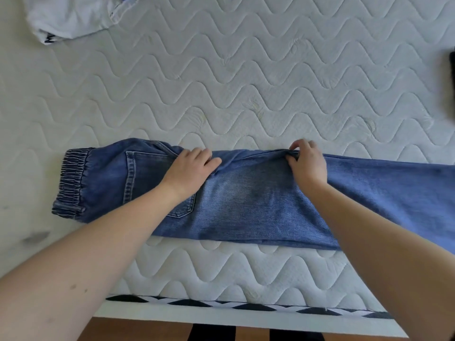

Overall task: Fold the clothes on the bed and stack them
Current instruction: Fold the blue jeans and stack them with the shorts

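Jeans [246, 200] were laid lengthwise across the near part of the mattress [246, 82], already doubled leg over leg, with the elastic waistband [71, 180] to the left and the legs running off the right edge of the view. A back pocket [152, 183] was turned upward. The left hand [192, 168] was pressed flat and open on the seat, near the far edge, fingers spread and nothing gripped. The right hand [307, 163] was closed in a pinch on the far edge of the legs, where a small ridge of cloth was gathered under the fingertips. A white garment [71, 16] was seen at the far left corner, well apart from the jeans, and something dark [452, 70] was cut off at the right edge; what it was could not be told. The denim was judged to be fairly heavy and somewhat stiff, soft enough to bend but likely to hold a crease and unlikely to slip on the quilted cover. The seams and the gathered waistband were judged the thickest parts, and the doubled layers could shift against each other if lifted by one layer only. Hold was best taken through both layers at the far edge, or at the hems and the waistband, for the cross fold. The fold was judged about half done, and stacking not yet begun.
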`<state>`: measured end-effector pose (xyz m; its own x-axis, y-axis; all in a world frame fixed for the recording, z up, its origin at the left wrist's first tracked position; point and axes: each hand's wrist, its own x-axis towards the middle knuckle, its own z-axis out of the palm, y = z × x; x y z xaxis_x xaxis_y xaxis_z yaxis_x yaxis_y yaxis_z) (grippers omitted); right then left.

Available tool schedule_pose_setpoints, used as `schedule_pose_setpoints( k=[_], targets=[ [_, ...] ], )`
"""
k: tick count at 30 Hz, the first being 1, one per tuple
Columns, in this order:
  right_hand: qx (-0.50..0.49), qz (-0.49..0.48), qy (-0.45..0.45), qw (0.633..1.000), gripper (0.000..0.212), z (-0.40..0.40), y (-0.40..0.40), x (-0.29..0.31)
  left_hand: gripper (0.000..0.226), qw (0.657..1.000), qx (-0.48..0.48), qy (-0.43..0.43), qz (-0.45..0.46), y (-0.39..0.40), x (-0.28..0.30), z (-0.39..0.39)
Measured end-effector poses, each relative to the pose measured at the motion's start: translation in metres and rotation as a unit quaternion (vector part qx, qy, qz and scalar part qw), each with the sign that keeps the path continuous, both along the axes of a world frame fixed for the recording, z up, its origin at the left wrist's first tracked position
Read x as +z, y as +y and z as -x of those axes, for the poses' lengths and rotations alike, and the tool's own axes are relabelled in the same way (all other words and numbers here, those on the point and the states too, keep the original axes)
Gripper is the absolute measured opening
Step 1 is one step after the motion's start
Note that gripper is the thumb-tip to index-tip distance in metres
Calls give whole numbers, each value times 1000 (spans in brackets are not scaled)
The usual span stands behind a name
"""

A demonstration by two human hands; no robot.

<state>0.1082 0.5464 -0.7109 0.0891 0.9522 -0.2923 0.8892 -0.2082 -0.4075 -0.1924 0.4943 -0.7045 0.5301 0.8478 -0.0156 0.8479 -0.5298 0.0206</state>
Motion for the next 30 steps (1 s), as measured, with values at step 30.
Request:
schedule_pose_setpoints(
  k=[30],
  targets=[
    [330,-19,-36,943,65,153,-82,-11,22,873,356,-185,278,53,20,121]
  ],
)
